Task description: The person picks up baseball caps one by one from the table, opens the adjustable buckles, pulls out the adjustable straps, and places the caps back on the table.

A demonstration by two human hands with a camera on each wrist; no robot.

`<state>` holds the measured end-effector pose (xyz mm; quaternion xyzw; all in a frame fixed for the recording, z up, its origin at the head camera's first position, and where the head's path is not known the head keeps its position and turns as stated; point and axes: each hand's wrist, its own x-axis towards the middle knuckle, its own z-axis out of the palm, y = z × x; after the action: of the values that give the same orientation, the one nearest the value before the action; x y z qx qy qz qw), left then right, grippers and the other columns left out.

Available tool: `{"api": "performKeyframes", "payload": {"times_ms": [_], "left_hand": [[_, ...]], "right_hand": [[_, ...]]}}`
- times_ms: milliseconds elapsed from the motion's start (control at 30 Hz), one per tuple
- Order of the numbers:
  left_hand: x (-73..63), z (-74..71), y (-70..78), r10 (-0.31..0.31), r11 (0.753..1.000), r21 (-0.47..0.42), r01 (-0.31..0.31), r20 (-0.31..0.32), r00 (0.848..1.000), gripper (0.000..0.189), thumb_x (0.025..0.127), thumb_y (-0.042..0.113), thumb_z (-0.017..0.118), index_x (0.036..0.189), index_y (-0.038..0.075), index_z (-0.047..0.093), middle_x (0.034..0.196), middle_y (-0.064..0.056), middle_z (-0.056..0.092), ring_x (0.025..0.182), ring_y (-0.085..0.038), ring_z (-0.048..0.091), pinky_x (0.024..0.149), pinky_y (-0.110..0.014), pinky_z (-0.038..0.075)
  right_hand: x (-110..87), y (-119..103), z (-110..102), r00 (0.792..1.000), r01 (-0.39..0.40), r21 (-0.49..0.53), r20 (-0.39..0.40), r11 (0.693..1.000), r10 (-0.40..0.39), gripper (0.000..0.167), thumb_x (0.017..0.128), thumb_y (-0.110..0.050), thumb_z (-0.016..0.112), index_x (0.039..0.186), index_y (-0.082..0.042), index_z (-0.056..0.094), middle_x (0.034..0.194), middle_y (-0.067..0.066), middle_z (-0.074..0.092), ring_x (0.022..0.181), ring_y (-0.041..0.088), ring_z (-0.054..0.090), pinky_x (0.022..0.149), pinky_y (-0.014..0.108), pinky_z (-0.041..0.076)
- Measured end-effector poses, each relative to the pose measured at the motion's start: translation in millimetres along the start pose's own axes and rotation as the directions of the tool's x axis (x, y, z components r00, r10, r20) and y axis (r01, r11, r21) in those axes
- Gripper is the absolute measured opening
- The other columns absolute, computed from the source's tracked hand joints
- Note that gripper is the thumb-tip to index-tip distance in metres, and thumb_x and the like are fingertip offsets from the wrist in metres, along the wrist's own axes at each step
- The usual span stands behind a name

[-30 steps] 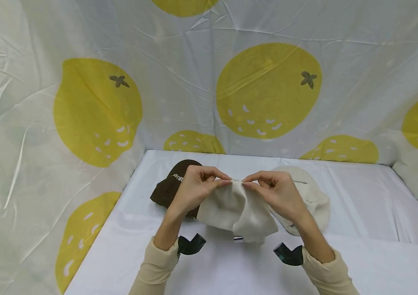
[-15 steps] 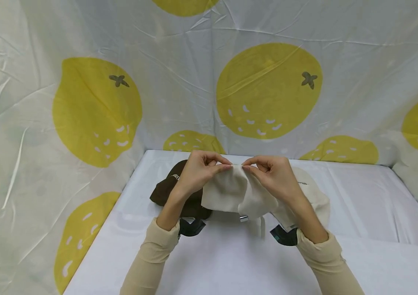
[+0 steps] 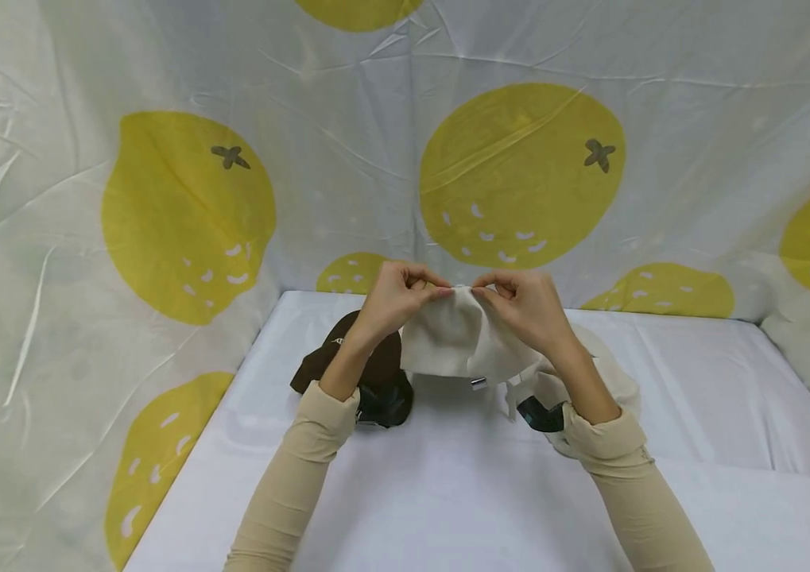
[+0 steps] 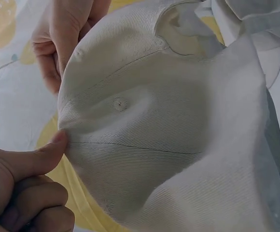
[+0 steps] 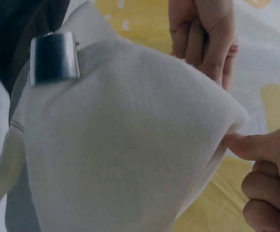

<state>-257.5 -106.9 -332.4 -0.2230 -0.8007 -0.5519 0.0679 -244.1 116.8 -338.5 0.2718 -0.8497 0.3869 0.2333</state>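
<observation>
A cream baseball cap (image 3: 443, 342) hangs in the air, pinched at the top of its crown by both hands. My left hand (image 3: 399, 298) holds it with thumb and forefinger from the left. Close beside it, my right hand (image 3: 529, 310) pinches the same edge from the right. Seams and a stitched eyelet show on the cap's crown (image 4: 125, 121) in the left wrist view. A shiny metal buckle (image 5: 54, 58) sits at the cap's lower edge in the right wrist view. Behind the left forearm lies a brown cap (image 3: 376, 361) with pale lettering.
A second cream cap (image 3: 615, 377) rests on the white-covered table (image 3: 433, 492), partly hidden by the right forearm. Lemon-print cloth (image 3: 347, 159) forms the back and side walls. A black wrist camera (image 3: 540, 415) sticks out at the right cuff.
Both hands have raised the cream cap and moved it away, toward the back wall. The pinch has stayed the same. The brown cap and the other cream cap have not moved.
</observation>
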Motion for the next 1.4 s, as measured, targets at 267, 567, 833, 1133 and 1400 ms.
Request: {"api": "performKeyframes", "payload": {"times_ms": [267, 567, 833, 1133, 1400], "left_hand": [[22.3, 0.9, -14.1, 0.008, 0.999, 0.048, -0.007, -0.008, 1.000, 0.005, 0.089, 0.010, 0.082, 0.090, 0.005, 0.084, 0.046, 0.006, 0.033, 0.045, -0.010, 0.022, 0.051, -0.025, 0.024], [36.9, -1.0, -24.1, 0.060, 0.997, 0.041, -0.060, 0.000, 0.998, 0.007, 0.091, 0.008, 0.079, 0.091, 0.001, 0.083, 0.045, 0.005, 0.034, 0.044, -0.010, 0.019, 0.049, -0.025, 0.021], [29.5, 2.2, -39.7, 0.032, 0.996, 0.085, -0.035, 0.034, 0.999, 0.007, 0.091, 0.010, 0.079, 0.092, 0.003, 0.083, 0.045, 0.004, 0.035, 0.043, -0.009, 0.021, 0.048, -0.024, 0.023], [9.5, 12.2, -56.3, -0.025, 0.997, 0.073, 0.018, 0.091, 0.996, 0.006, 0.089, 0.009, 0.081, 0.088, 0.004, 0.083, 0.048, 0.006, 0.037, 0.046, -0.009, 0.025, 0.049, -0.022, 0.025], [-10.7, 16.7, -66.3, -0.073, 0.996, 0.063, 0.066, 0.116, 0.991, 0.004, 0.087, 0.010, 0.084, 0.088, 0.006, 0.084, 0.049, 0.005, 0.040, 0.049, -0.007, 0.028, 0.051, -0.022, 0.027]], "right_hand": [[15.6, 14, 8, 1.000, 0.010, -0.076, -0.017, 0.997, -0.011, 0.006, 0.091, -0.010, 0.079, 0.091, -0.005, 0.083, 0.053, -0.001, 0.041, 0.050, 0.006, 0.029, 0.053, 0.025, 0.025], [25.1, 29, 15, 0.998, 0.052, -0.090, -0.042, 0.995, -0.056, 0.007, 0.091, -0.010, 0.079, 0.093, -0.004, 0.083, 0.055, 0.006, 0.048, 0.052, 0.007, 0.032, 0.055, 0.026, 0.028], [16.2, 41, 26, 0.999, 0.034, -0.065, 0.000, 0.997, -0.034, 0.004, 0.090, -0.009, 0.080, 0.091, -0.006, 0.082, 0.053, 0.001, 0.046, 0.051, 0.004, 0.031, 0.052, 0.024, 0.027], [-12.4, 48, 33, 0.996, -0.035, 0.058, 0.088, 0.998, 0.030, 0.004, 0.091, -0.008, 0.079, 0.092, -0.007, 0.083, 0.051, -0.008, 0.033, 0.049, 0.004, 0.024, 0.050, 0.023, 0.023], [-35.5, 51, 42, 0.973, -0.186, 0.165, 0.165, 0.969, 0.158, 0.004, 0.091, -0.013, 0.080, 0.092, -0.010, 0.083, 0.053, -0.008, 0.028, 0.052, 0.004, 0.024, 0.052, 0.024, 0.025]]}}
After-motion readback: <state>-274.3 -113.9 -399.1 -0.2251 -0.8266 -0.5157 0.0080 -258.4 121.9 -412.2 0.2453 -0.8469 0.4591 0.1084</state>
